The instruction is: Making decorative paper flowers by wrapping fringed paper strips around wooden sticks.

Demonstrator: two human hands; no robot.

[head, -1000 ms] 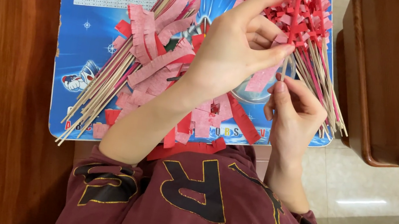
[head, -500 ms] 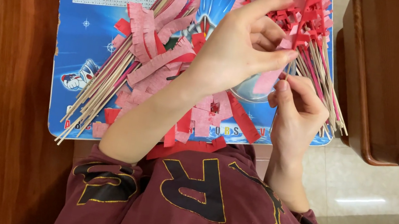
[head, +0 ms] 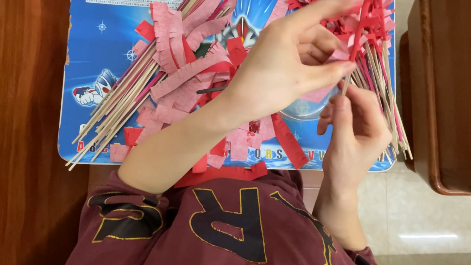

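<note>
Obs, head cam: person seated at a blue printed lap board (head: 99,35), both hands working on one thin wooden stick (head: 345,84). Left hand (head: 286,71) is closed in a pinch, thumb and index tip meeting on fringed red paper strip (head: 363,20) at the stick's upper part. Right hand (head: 355,129) is closed round the lower shaft of the same stick, fingers curled, thumb up along it. Stick stands roughly upright over the board's right side, in front of the finished pile.

Progress (judgement): approx mid-batch. Pile of wrapped sticks (head: 380,54) w/ red fringe heads lies at upper right of board, fanned toward the right edge = done lot. Bundle of bare sticks (head: 128,96) lies diagonal on left half = not yet wrapped, looks like a good many left. Loose pink fringed strips (head: 180,61) and red ones heaped at board centre = stock still to use. Current stick: wrap appears part-done; how many turns, cannot tell, left fingers hide it.

Vs 0.5 s ago: left hand's pinch sits about the same spot, wrist barely shifted; right hand holds the same grip, same height. Piles, bundle and board unchanged. Maroon sweatshirt (head: 230,245) at bottom, wooden furniture (head: 447,109) at right, same as before
</note>
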